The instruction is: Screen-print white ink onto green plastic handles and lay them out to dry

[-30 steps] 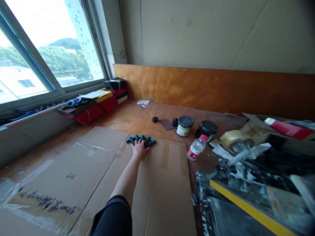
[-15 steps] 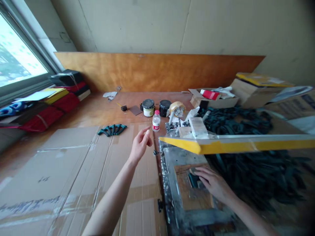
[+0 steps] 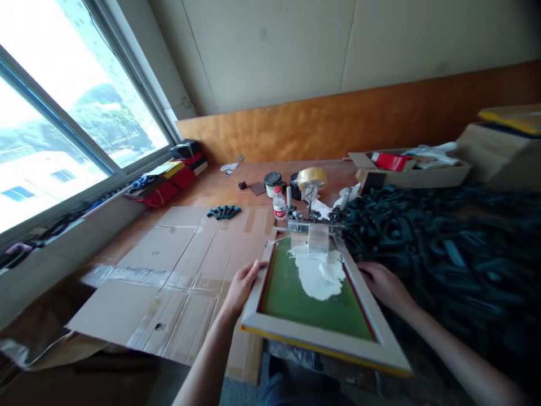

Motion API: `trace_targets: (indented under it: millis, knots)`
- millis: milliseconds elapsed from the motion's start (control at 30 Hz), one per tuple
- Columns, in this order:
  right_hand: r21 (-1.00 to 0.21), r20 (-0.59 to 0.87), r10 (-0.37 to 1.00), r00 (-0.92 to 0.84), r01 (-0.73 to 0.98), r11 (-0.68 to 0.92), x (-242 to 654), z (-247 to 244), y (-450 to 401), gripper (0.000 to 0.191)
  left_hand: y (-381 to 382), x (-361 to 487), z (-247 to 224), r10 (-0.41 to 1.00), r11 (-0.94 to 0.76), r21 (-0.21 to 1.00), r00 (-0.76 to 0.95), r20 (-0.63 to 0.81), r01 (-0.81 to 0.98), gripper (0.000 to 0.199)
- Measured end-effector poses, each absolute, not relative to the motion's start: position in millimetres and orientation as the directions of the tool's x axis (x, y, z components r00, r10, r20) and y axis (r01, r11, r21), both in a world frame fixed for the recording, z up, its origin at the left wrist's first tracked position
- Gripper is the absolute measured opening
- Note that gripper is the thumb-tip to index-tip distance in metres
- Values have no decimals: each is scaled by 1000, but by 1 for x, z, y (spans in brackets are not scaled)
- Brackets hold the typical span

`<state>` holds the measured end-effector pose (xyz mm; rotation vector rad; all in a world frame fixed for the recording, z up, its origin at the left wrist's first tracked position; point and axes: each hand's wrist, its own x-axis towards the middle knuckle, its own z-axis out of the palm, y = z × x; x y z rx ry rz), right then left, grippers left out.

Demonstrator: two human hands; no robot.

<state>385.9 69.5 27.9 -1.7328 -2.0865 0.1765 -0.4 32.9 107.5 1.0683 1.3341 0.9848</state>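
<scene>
A screen printing frame (image 3: pixel 321 332) lies in front of me, with a pale border and green mesh. White ink (image 3: pixel 316 276) is spread in a thick patch over the mesh's far half. At the frame's far end, a pale flat block (image 3: pixel 318 239) stands by the metal clamp (image 3: pixel 315 220). My left hand (image 3: pixel 244 286) is closed on the frame's left side, thumb and forefinger against the edge. On the opposite side my right hand (image 3: pixel 382 286) holds the right edge with bent fingers, their tips partly hidden.
Flattened cardboard (image 3: pixel 177 270) covers the left tabletop, with several dark green curved parts (image 3: pixel 224 212) on it. A heap of similar parts (image 3: pixel 443 259) fills the right. Behind the frame are a red-capped bottle (image 3: pixel 279 204), an ink jar (image 3: pixel 273 183) and a tape roll (image 3: pixel 311 177).
The frame, raised at the right before, is now lowered over the printing base. My right hand has left the small dark piece on the wooden board; both hands are now at the frame's sides.
</scene>
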Motion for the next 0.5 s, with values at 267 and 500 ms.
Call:
trace_targets:
  millis: [267,500]
  knots:
    - [-202,236,876,-421,860,468,302,84,105,47,12,-1,-8,945,324,847,-111,-306,421,66]
    - [-108,28,943,-331,937,332,289,83,91,14,14,-4,-6,960,258,839,-28,-280,479,55]
